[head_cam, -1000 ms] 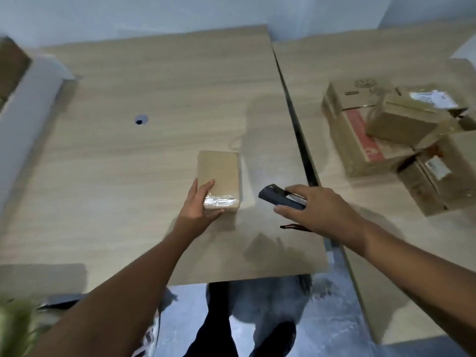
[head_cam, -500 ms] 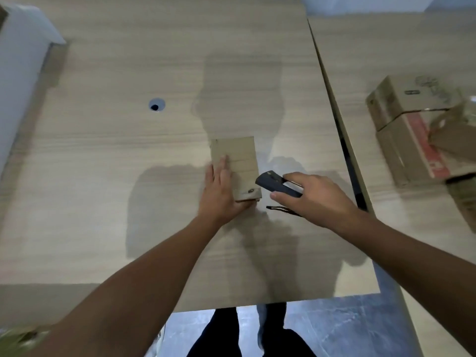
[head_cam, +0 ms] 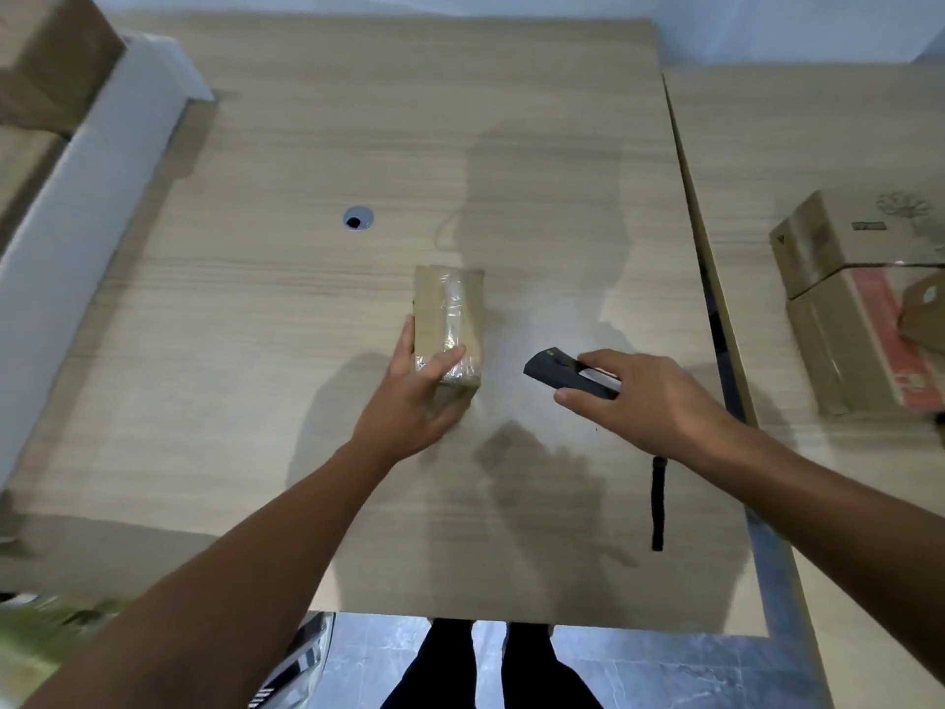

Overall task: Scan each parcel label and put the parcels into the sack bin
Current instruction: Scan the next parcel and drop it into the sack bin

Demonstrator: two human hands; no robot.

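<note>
A small brown cardboard parcel (head_cam: 449, 319) with a strip of clear tape along its top sits in the middle of the wooden table (head_cam: 255, 350). My left hand (head_cam: 414, 396) grips its near end, thumb across the taped top and fingers down its left side. My right hand (head_cam: 649, 401) holds a dark handheld scanner (head_cam: 557, 373) just right of the parcel, its front end pointing left toward it. The scanner's black wrist strap (head_cam: 658, 504) hangs below my right wrist. No label shows on the parcel's visible faces.
Larger cardboard boxes (head_cam: 859, 299) are stacked on the second table to the right. A white-walled container (head_cam: 87, 212) holding brown boxes runs along the left edge. A cable hole (head_cam: 358, 218) sits in the tabletop. My legs stand at the near edge.
My left hand turned the parcel from its plain face onto a side with the tape strip up, and now grips its near end. The scanner stayed beside it; the view shifted left.
</note>
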